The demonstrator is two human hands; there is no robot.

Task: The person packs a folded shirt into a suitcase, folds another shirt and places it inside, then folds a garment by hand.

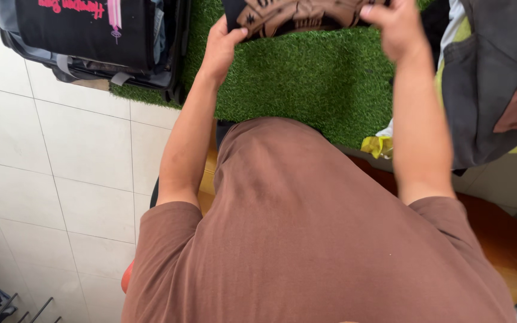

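A black garment with a brown and tan print (297,15) lies at the far edge of a green artificial turf mat (306,78), cut off by the top of the frame. My left hand (222,45) grips its left edge, thumb on top. My right hand (393,24) grips its right edge. Both arms reach forward over my brown T-shirt, which fills the lower half of the view.
An open suitcase (100,42) with folded dark clothes, a black one with pink print on top, sits at the upper left. A heap of grey, yellow-green and brown clothes (492,84) lies at the right. White floor tiles (61,179) spread left; an orange-brown wooden surface (510,239) lies lower right.
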